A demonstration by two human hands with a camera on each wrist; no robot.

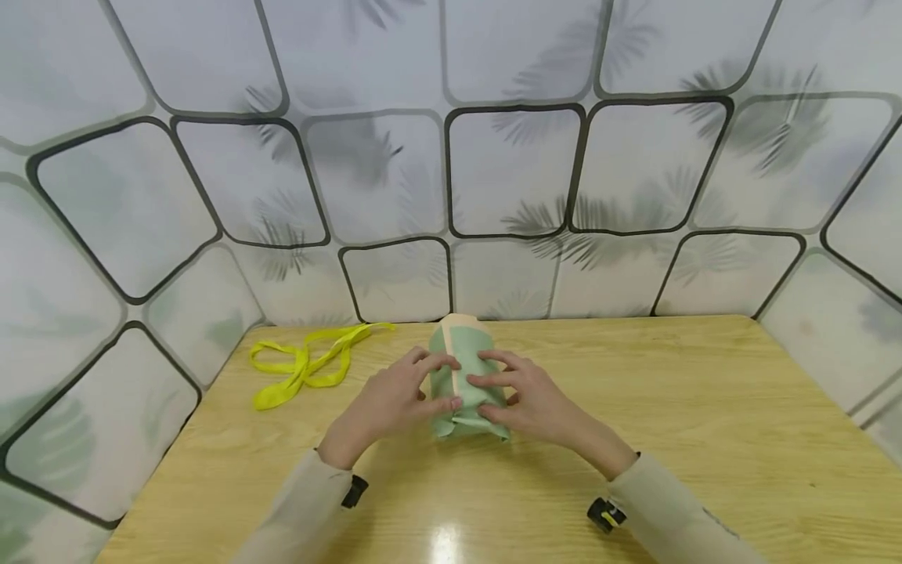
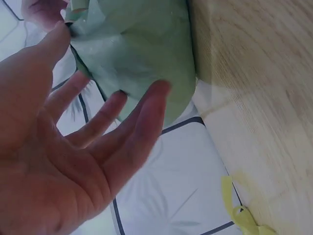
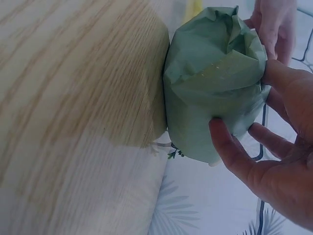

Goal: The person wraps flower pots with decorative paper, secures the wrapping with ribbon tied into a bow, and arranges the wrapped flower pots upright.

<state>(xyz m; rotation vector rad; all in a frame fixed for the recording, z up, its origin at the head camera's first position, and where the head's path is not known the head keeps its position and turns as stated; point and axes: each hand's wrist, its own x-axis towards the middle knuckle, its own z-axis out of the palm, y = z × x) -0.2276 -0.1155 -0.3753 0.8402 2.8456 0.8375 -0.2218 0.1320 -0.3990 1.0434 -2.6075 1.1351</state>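
A roughly cylindrical package in pale green paper (image 1: 465,345) lies on the table between the two hands. A cream strip runs along its top, its far end shows cream, and the near end is crumpled and folded. From the left, the left hand (image 1: 398,399) touches it with spread fingertips, the thumb near the folded end. The right hand (image 1: 539,399) rests its fingertips on the right side, fingers apart and slightly bent. In the right wrist view, that hand's thumb lies by the gathered paper of the package (image 3: 210,98). The package's underside is hidden.
A yellow ribbon (image 1: 303,364) lies in loose loops on the wooden table (image 1: 676,407), left of the package. Behind the table and at its sides hangs a white patterned cloth (image 1: 514,172) with dark outlines and leaf prints.
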